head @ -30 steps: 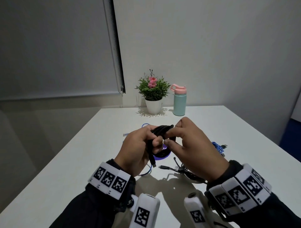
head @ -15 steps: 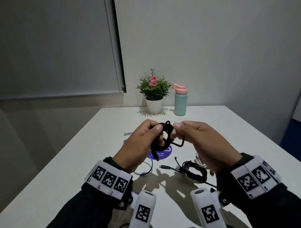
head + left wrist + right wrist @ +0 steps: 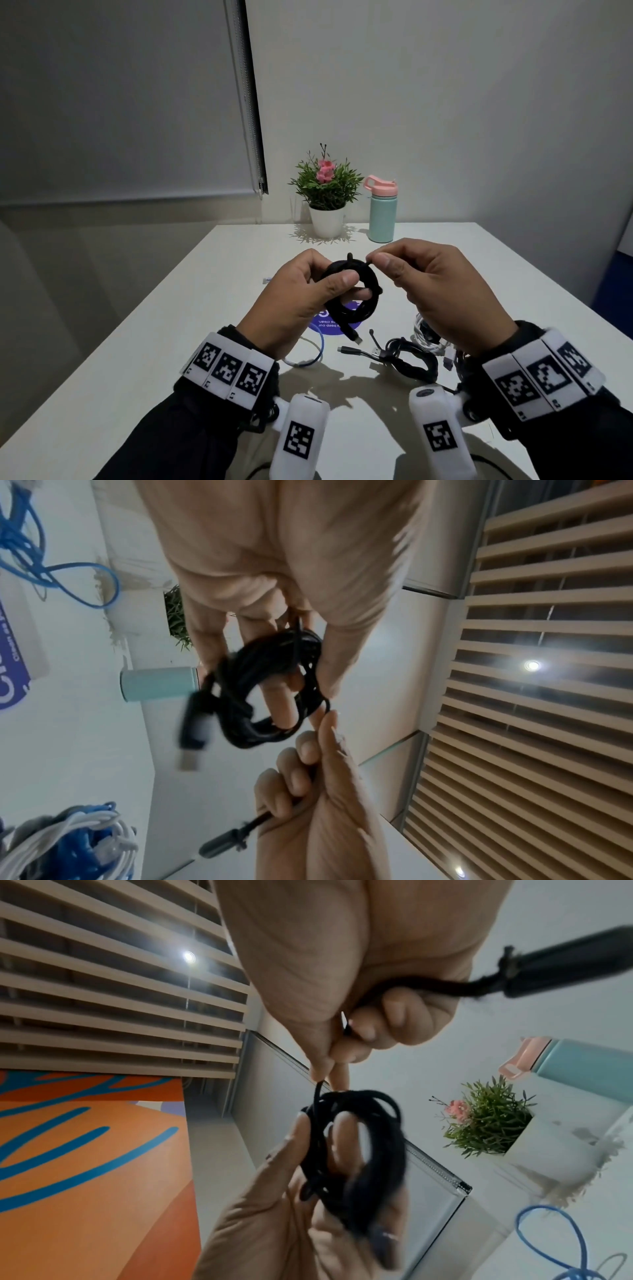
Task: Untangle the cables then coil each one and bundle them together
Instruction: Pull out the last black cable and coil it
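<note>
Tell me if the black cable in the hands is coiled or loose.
Coiled: the black cable forms stacked loops in the left hand; the right hand pinches its tail.

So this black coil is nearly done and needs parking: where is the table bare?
Bare: the table's left side, left of the blue cable, and the far right strip beyond the right hand. Crowded: around the purple sticker, second black coil and white cables.

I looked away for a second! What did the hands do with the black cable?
The right hand drew back rightward, now pinching just the cable's loose strand. The left hand turned the black cable into an open ring. It kept holding the coil; the other cables stayed put.
</note>
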{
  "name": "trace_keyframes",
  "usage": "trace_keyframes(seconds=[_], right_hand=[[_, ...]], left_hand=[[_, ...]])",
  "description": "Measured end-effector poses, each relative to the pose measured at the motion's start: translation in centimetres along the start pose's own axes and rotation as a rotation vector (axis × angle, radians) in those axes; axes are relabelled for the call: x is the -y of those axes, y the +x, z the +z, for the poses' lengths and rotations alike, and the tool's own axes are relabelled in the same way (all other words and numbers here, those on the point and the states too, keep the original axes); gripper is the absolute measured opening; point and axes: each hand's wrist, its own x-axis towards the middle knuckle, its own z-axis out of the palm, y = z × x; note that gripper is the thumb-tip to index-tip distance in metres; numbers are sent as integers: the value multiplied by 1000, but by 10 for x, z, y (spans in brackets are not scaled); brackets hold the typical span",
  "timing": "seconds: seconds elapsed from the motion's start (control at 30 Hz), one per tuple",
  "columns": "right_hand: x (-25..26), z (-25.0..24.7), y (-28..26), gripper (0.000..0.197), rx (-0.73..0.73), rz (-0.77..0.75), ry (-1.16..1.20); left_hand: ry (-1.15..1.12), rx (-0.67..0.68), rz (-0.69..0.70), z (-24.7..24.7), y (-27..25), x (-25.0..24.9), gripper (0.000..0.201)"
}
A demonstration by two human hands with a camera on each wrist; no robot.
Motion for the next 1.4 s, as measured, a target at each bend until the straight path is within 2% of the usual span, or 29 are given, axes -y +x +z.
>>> trace_keyframes(seconds=[0.07,0.13,0.27,0.37,0.43,0.53,0.63,0.7,0.8,0.9,0.97,1.03,1.13,1.2,1.23,1.3,1.4], right_hand=[[-3,-3,1,16,-10,19,-25],[-6,-3,3,15,-17,39,-36],[-14,7,2,10,-7,221,194],[-15,12,-1,18,85,401,426],[-15,12,-2,19,133,446,510],[-15,8,-1,18,127,419,474],[-11,1,1,18,117,340,272],[-8,-3,1,19,144,287,162],[-8,-7,2,18,197,317,161],[-12,-12,6,12,122,290,271],[-16,-11,7,8,83,269,305],[-20,-6,5,6,116,274,334],[-26,1,2,16,172,335,378],[-29,3,1,12,187,357,422],[-30,3,2,5,185,365,438],[-34,3,2,9,182,366,429],[-31,6,2,4,145,354,344]], left_hand=[[-82,27,-22,1,0,1,29],[-163,43,-59,3,0,1,35],[-273,67,-84,6,2,3,53],[-257,78,-52,8,2,5,48],[-176,75,-18,10,0,7,38],[86,72,42,11,-3,8,27],[334,59,50,8,-3,8,25],[401,82,45,7,-3,9,22],[410,120,22,7,-4,12,11],[327,103,31,6,-2,12,7],[265,82,43,7,-1,12,11],[246,63,48,7,-2,14,17],[260,26,43,8,-2,17,24],[261,14,25,9,-2,16,28],[260,15,20,9,-2,17,27],[261,5,18,9,-1,18,22],[239,-30,2,10,-1,21,17]])
